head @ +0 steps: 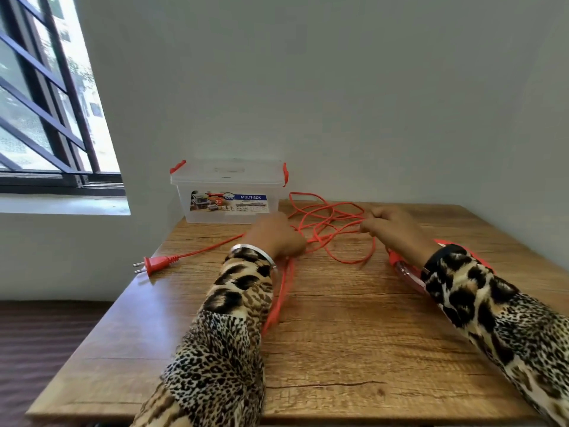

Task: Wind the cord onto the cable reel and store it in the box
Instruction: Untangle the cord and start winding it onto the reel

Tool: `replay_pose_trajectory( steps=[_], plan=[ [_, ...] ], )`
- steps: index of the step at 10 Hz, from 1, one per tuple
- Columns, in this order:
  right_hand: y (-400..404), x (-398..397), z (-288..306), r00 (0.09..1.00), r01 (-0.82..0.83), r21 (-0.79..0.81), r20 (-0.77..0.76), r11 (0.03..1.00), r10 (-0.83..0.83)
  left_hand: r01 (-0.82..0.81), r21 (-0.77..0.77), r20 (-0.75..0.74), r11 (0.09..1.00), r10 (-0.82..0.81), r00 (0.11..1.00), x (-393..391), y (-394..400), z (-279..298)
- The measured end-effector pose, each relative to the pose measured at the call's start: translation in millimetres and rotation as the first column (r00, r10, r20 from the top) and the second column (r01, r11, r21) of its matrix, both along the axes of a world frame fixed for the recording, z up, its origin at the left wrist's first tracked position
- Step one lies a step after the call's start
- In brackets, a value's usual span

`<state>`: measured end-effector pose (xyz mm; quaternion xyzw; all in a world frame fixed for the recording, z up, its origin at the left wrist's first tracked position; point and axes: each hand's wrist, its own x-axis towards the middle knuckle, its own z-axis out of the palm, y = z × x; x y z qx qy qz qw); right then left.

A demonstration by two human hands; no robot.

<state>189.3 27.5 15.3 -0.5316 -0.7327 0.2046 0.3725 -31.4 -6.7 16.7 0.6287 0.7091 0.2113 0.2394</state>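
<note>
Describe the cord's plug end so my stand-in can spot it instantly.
Start at the clear plastic storage box with red latches at the wooden table's far left corner. Nearer the camera, by the left edge, lies the orange two-pin plug, pins pointing off the table. Unlike the tangled orange cord, it lies alone.

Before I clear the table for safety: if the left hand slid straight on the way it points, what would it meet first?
Probably the box: the left hand points toward its front wall, though loose cord lies close by.
</note>
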Motion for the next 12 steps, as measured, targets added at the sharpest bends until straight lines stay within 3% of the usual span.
replay_pose_trajectory(
  steps=[1, 2, 3, 4, 5, 6, 7, 8, 9, 10, 11, 12],
  plan=[
    [-5, -3, 3, 0.978, -0.001, 0.073, 0.206, 0.997, -0.014, -0.108, -0.041, 0.317, 0.993, 0.115, 0.942, -21, 2, 4],
    [-31, -22, 6, 0.805, -0.204, 0.342, 0.592, 0.917, -0.041, -0.132, -0.127, 0.569, 0.983, 0.181, 0.802, -37, -2, 10],
    [-47, -43, 3, 0.681, -0.381, 0.419, 0.73, 0.824, -0.057, -0.111, -0.142, 0.625, 0.984, 0.176, 0.76, -39, -4, 11],
    [-52, -78, -9, 0.618, -0.374, 0.292, 0.786, 0.881, 0.002, -0.059, -0.167, 0.699, 0.984, 0.16, 0.697, -41, -5, 12],
    [-46, -98, -16, 0.683, -0.31, 0.221, 0.728, 0.925, 0.055, -0.01, -0.187, 0.783, 0.982, 0.155, 0.602, -42, -6, 13],
    [-36, -117, -23, 0.84, -0.264, 0.137, 0.519, 0.955, 0.158, 0.008, -0.186, 0.879, 0.983, 0.163, 0.447, -47, -8, 14],
    [-35, -118, -20, 0.903, -0.253, 0.13, 0.388, 0.959, 0.186, 0.013, -0.164, 0.932, 0.986, 0.151, 0.329, -53, -8, 13],
    [-39, -101, 1, 0.878, -0.321, 0.157, 0.419, 0.934, 0.231, -0.076, -0.117, 0.987, 0.99, 0.124, 0.101, -64, -5, 12],
    [-39, -81, 27, 0.826, -0.366, -0.058, 0.439, 0.929, 0.353, -0.171, -0.127, 0.992, 0.977, 0.129, 0.001, -72, 0, 12],
    [-35, -56, 64, 0.888, -0.294, -0.236, 0.29, 0.926, 0.356, -0.185, -0.132, 0.969, 0.974, 0.166, 0.185, -74, 5, 10],
    [-35, -47, 84, 0.906, -0.238, -0.142, 0.323, 0.961, 0.273, -0.192, -0.068, 0.782, 0.979, 0.172, 0.599, -67, 4, 11],
    [-41, -38, 108, 0.883, -0.302, -0.104, 0.344, 0.947, 0.32, -0.239, 0.032, 0.459, 0.97, 0.198, 0.866, -54, -2, 8]
  ],
)
